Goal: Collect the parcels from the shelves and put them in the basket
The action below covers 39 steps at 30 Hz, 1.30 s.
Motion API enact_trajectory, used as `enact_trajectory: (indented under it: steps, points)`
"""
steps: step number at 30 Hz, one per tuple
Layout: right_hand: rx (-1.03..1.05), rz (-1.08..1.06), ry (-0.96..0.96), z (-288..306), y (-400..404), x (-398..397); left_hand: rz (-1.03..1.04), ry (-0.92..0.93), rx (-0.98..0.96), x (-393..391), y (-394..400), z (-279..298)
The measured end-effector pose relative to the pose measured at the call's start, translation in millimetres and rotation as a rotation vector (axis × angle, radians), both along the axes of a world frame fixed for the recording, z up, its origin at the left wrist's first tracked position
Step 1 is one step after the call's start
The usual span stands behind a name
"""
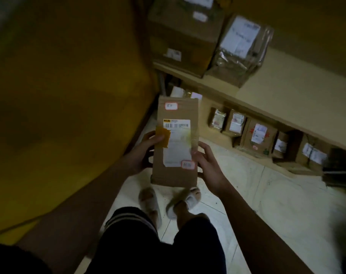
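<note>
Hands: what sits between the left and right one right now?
In the head view, a flat cardboard parcel sits between them; left hand grips its left edge, right hand its right.

No words or numbers clear enough to read. Brown parcel (175, 143) has white label (177, 143) with barcode stripes near top, print too blurry. Two small red-edged stickers (171, 106) on parcel, marks too faint. Shelf boxes (257, 135) have white labels, all blurry.

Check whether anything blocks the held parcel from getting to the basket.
Cannot tell: no basket shows in this view. Both the left hand and right hand grip the parcel above bare floor; nothing touches it.
</note>
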State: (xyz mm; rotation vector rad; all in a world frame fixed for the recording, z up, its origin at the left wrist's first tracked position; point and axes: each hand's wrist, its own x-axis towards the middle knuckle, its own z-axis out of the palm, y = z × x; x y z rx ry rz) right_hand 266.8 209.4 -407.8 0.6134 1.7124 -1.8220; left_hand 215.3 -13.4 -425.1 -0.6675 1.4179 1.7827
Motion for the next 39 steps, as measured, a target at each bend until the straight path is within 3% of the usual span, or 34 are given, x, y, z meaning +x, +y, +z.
enact_trajectory:
  steps: [9, 18, 30, 39]
  points:
    - [-0.097, 0.351, 0.099, 89, -9, -30, 0.275, 0.163, -0.068, 69, -13, 108]
    - [-0.221, 0.874, 0.105, 121, -5, -1, 0.707, 0.213, -0.185, 217, 48, 148]
    - [-0.273, 1.635, 0.035, 158, -48, 212, 1.249, 0.155, -0.270, 509, 145, 187]
    - [-0.363, 1.987, 0.045, 171, -82, 469, 1.637, 0.120, -0.449, 757, 207, 207]
